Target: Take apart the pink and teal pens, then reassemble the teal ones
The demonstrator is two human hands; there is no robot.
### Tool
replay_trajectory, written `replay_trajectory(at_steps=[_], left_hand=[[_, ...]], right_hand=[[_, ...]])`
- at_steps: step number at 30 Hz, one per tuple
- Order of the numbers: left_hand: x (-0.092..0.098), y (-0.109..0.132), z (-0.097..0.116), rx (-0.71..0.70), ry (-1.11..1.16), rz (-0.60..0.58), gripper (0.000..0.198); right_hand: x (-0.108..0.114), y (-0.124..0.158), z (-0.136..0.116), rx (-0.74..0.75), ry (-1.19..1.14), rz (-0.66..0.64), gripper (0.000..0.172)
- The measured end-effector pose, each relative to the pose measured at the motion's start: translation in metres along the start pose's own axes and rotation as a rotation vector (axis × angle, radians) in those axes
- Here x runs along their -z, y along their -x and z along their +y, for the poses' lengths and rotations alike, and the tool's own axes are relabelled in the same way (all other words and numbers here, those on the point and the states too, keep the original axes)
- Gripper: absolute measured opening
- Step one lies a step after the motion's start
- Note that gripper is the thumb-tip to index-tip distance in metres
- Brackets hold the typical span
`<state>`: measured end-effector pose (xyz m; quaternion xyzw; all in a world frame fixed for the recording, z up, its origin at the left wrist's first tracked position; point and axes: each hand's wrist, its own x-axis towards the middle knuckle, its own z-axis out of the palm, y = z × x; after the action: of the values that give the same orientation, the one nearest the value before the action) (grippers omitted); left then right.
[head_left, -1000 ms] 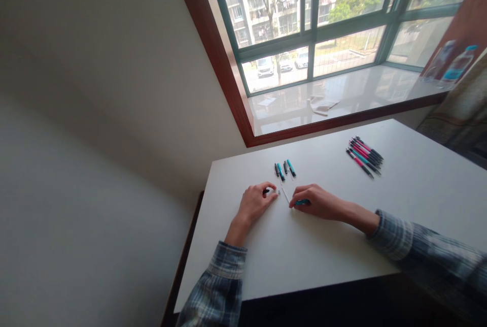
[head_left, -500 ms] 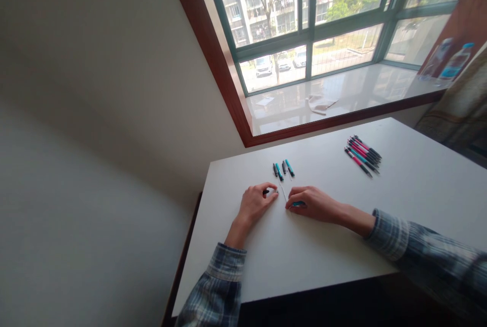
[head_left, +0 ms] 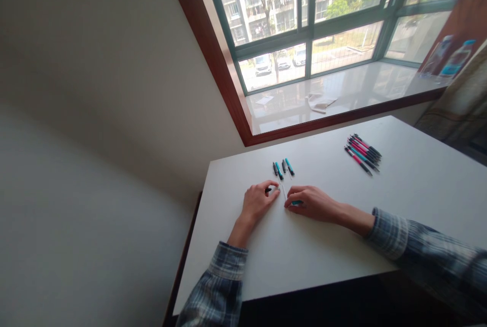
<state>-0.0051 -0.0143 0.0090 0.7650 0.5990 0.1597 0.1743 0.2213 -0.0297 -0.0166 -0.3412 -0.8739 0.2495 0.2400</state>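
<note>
My left hand [head_left: 256, 200] is closed, thumb and fingers pinching a small black pen part [head_left: 268, 190], mostly hidden in the grip. Opposite it, my right hand [head_left: 312, 202] curls round a teal pen barrel [head_left: 297, 202] that shows under the fingers. Between the two sets of fingertips lies a thin white pen refill [head_left: 283, 192], close to the right fingers; I cannot tell whether they touch it. Just beyond the hands are separated pen parts, among them a teal barrel [head_left: 279, 170], a black piece [head_left: 275, 168] and another teal barrel [head_left: 289, 166].
Several red, black and teal pens [head_left: 363, 154] lie in a bunch at the right of the white table [head_left: 323, 251]. Behind the table is a window sill [head_left: 281, 119] with a crumpled cloth [head_left: 320, 102] and plastic bottles [head_left: 456, 59]. A wall [head_left: 114, 139] stands at left.
My left hand has shifted slightly to the right, toward the refill, with the black part still in it. The right hand has barely moved.
</note>
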Motion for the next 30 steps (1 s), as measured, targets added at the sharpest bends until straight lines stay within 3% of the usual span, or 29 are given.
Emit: replay_trajectory(at_steps=[30], left_hand=[[-0.0017,0.0018,-0.0030,-0.018,0.061,-0.005,0.031]], right_hand=[[0.0007,0.0000,0.0030,0.029,-0.062,0.041,0.018]])
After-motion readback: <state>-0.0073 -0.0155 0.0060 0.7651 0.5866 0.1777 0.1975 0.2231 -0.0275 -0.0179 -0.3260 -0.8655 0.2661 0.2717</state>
